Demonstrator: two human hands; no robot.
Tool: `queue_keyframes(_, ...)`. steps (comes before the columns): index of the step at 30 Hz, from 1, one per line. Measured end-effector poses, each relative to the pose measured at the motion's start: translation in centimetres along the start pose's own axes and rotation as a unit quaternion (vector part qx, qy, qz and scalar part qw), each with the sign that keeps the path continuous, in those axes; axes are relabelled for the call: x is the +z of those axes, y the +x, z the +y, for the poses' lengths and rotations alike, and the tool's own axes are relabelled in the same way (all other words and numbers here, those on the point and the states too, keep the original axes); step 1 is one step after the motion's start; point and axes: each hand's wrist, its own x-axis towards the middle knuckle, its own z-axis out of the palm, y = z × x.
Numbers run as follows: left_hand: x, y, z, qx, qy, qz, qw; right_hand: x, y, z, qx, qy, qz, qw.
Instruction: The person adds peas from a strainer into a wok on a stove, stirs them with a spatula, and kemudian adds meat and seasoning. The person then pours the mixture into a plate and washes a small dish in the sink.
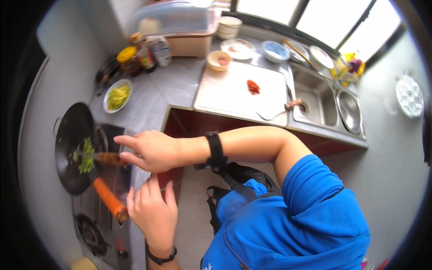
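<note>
A black wok (69, 135) sits on the gas stove at the left, with chopped green vegetables (87, 158) inside. Its orange handle (107, 197) points down and right. A spatula lies across the wok, its blurred wooden handle (109, 158) towards me. My right hand (152, 152) hovers by that handle's end, index finger and thumb spread; the thumb overlaps the handle in view, and contact is unclear. Below it, my left hand (153, 202) is raised beside the wok's orange handle, fingers apart, holding nothing.
A bare burner (91, 233) is at lower left. On the counter stand a bowl of yellow-green shreds (118, 96), a yellow-lidded jar (127, 60) and bottles. A white cutting board (229, 91) bears chopped red pieces (253, 87) and a cleaver (271, 112), beside the sink (317, 104).
</note>
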Motion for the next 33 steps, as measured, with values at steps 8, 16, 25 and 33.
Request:
queue_keyframes(8, 6.6, 4.5, 11.9, 0.173, -0.149, -0.07, 0.971, -19.5, -25.0, 14.6, 0.15, -0.308, 0.129, 0.93)
queue_keyframes(16, 14.0, 11.9, 21.2, 0.218, -0.21, -0.096, 0.948, -30.1, -37.2, 23.8, 0.287, -0.486, -0.053, 0.824)
queue_keyframes(25, 21.6, 19.2, 27.9, 0.075, -0.29, -0.111, 0.948, -35.5, -36.6, 23.6, 0.205, -0.288, -0.055, 0.934)
queue_keyframes(33, 27.2, 21.9, 29.9, -0.07, -0.348, -0.146, 0.923, -33.5, -37.5, 23.4, 0.485, 0.123, 0.137, 0.855)
